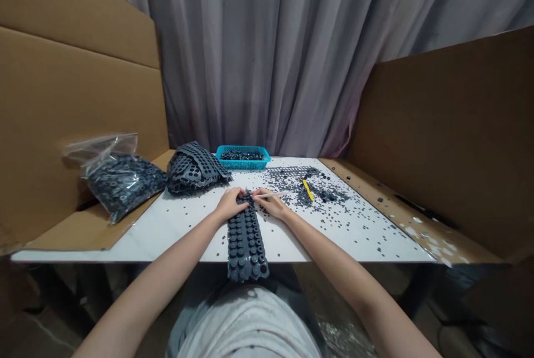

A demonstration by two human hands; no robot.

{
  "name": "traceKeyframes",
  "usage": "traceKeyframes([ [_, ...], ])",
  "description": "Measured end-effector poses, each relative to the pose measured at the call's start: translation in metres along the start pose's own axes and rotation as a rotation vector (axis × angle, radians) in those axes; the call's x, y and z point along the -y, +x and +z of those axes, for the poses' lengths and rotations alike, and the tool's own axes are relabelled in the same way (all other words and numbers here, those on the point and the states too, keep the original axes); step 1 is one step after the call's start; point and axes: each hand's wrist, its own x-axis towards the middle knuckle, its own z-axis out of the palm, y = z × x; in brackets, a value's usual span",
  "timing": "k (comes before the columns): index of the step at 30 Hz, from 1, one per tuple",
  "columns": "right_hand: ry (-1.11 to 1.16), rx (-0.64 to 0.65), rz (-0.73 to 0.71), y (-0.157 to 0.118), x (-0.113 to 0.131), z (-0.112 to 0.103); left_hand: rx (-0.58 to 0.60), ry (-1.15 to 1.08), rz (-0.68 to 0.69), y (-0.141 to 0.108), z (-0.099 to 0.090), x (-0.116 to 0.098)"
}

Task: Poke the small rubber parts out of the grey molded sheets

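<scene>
Left hand (pixel 229 204) grips a strip (pixel 247 238), right hand (pixel 270 202) (angled inward) a stick (pixel 275 195).

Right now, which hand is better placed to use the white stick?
Probably the right hand: it holds the white stick beside the dark strip, while the left hand holds that strip.

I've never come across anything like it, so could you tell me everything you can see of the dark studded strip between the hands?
The strip is long, dark grey and rubbery-looking, with raised round studs along both sides of a plainer middle band; some studs on the right look hollow. Its near end is ragged. It lies lengthwise on the white table, that end jutting past the front edge. The left hand holds the far part; the right hand, gripping a white stick, is beside it.
</scene>
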Motion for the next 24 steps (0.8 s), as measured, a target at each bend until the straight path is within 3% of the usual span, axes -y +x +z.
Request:
traceKeyframes([
  [10,0.044,0.01,0.032,0.0017,-0.0045,-0.0024,0.008,0.011,0.021,0.0038,0.0032,0.0045],
  [24,-0.148,0.072,-0.039,0.0033,-0.0004,-0.0015,0.025,0.034,0.022,0.0062,0.0037,0.0058],
])
